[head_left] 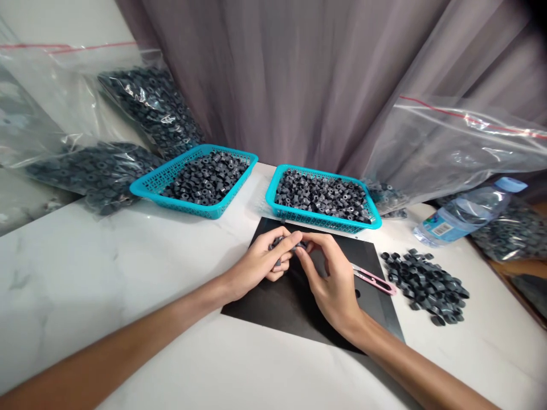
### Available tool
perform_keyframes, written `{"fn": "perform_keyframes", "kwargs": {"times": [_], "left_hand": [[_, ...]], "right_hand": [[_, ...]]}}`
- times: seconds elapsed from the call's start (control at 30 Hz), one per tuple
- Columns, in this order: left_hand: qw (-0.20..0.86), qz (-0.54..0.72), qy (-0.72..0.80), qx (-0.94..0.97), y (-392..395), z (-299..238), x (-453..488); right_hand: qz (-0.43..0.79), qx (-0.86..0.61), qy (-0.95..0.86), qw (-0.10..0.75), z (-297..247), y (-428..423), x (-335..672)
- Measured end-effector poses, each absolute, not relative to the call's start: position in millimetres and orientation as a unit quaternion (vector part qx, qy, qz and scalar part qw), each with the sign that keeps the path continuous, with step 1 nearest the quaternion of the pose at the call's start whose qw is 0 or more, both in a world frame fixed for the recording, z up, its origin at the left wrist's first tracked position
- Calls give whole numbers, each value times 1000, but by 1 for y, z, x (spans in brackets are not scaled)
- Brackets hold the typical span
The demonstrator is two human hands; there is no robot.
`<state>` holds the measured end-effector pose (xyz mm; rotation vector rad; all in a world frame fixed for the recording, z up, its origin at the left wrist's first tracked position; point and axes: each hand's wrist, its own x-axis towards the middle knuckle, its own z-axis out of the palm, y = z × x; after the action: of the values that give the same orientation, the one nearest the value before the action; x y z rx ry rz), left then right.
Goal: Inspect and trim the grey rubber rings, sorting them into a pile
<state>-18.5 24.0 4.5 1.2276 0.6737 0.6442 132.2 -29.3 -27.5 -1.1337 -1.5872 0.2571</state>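
Left hand [261,257] over the black mat [277,310], fingers curled around small gray pieces [278,262], right hand [332,279] also over the mat, fingers pinching at those pieces, pink cutter [386,286] near the mat's right edge, blue baskets [325,218] behind it.

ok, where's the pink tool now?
Head view, right of centre: pink tool lies on the black mat near its right edge, between the right hand and loose dark pieces.

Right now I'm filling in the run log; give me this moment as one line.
left hand: holding dark parts | right hand: at those parts | below: black mat | beside mat: loose pile
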Motion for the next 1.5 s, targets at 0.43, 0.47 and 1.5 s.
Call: {"fn": "perform_keyframes", "kwargs": {"times": [0.43, 0.47, 1.5], "left_hand": [[730, 265, 290, 559, 36, 3, -24], [733, 265, 289, 556, 36, 3, -24], [765, 346, 309, 447, 20, 10, -16]], "right_hand": [[238, -464, -612, 595, -28, -27, 136], [243, -467, -608, 595, -27, -28, 135], [215, -437, -646, 587, -31, -30, 135]]}}
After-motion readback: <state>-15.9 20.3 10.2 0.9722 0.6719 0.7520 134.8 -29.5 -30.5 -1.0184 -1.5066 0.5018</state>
